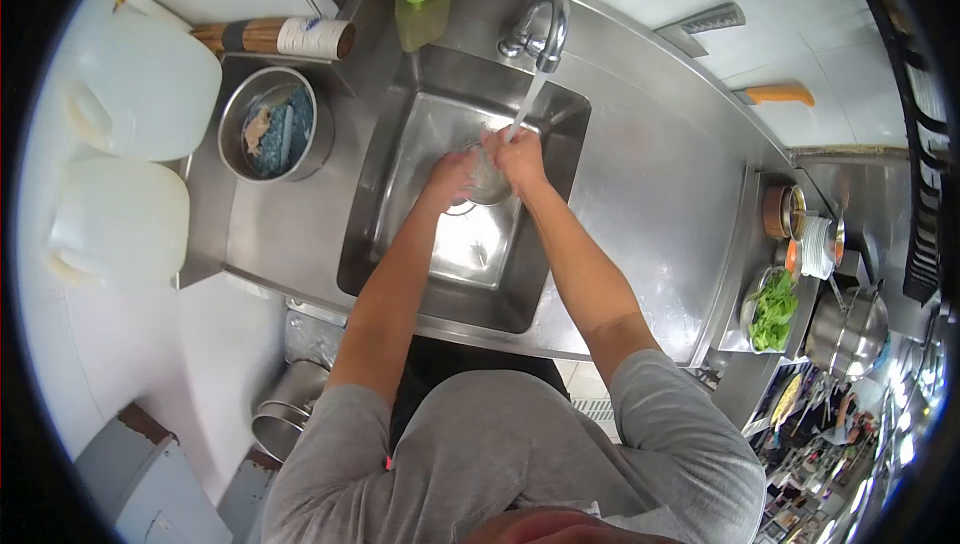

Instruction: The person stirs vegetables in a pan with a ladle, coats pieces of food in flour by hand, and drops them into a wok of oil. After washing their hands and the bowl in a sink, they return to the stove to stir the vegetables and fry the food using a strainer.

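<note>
Under the running faucet, a clear, rounded glass-like vessel is between my two hands over the metal sink. My left hand closes on its left side, the fingers partly hidden and blurred. On the upper right, my right hand grips the vessel by its edge, with the water stream falling onto that hand. Whether the vessel is a cup or a bowl I cannot make out. The sink drain lies partly hidden beneath it.
A green-topped soap bottle stands behind the sink. To the left are a metal pot with scrubbing cloths and two plastic jugs. Knives hang on the wall. Leafy greens and stacked plates sit at right.
</note>
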